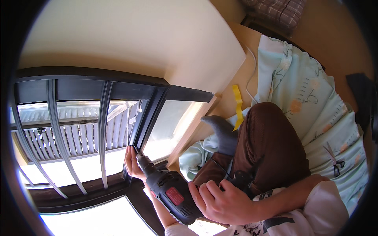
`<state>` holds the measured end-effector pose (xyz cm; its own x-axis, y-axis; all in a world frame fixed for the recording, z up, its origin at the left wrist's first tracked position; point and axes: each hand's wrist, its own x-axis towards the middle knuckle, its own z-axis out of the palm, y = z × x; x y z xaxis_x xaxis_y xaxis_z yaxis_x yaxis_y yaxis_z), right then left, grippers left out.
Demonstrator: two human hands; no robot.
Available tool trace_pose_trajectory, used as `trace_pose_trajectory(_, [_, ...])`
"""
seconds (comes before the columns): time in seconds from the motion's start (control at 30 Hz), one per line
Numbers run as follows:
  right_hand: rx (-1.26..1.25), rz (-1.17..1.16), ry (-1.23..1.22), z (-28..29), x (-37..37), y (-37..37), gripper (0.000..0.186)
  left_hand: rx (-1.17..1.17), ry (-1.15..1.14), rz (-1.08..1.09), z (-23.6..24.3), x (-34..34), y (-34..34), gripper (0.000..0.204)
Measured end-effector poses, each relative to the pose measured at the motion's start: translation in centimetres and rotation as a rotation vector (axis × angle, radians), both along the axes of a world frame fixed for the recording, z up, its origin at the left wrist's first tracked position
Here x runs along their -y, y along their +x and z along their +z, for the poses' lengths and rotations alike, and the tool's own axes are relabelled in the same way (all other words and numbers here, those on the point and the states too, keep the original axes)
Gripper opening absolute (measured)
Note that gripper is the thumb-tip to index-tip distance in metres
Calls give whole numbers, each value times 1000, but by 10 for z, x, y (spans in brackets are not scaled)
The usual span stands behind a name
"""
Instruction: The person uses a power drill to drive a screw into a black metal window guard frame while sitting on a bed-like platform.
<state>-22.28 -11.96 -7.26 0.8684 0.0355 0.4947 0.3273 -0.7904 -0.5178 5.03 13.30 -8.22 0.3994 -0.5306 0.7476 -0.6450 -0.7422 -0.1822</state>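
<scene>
My right hand (224,201) is wrapped around the handle end of a black power drill (164,181) with a red label on its side. The drill points up and left, its metal chuck (144,161) close to the dark window frame (151,114). Just beside the drill's tip, my left hand (133,164) is held up against the frame's upright. Its fingers are drawn together there; whatever they may pinch is too small to see. The drill body covers part of the left wrist.
Metal bars (103,137) cross the window at left. A floral cloth (311,106) covers the surface under my bent leg (271,145). Scissors (334,160) lie on the cloth at right. A yellow strip (238,106) and a white cord (252,72) lie near the wall.
</scene>
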Motion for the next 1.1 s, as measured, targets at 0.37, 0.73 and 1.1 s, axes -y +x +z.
trace_pose_trajectory(0.37, [2, 3, -10, 14, 15, 5, 48, -31, 10, -42, 6, 5, -6, 39])
trace_pose_trajectory(0.73, [-18, 5, -33, 21, 21, 5, 50, -46, 24, -11, 7, 1, -6, 43])
trace_pose_trajectory(1.1, [-5, 30, -61, 10, 13, 8, 48, -22, 56, -16, 8, -1, -5, 39])
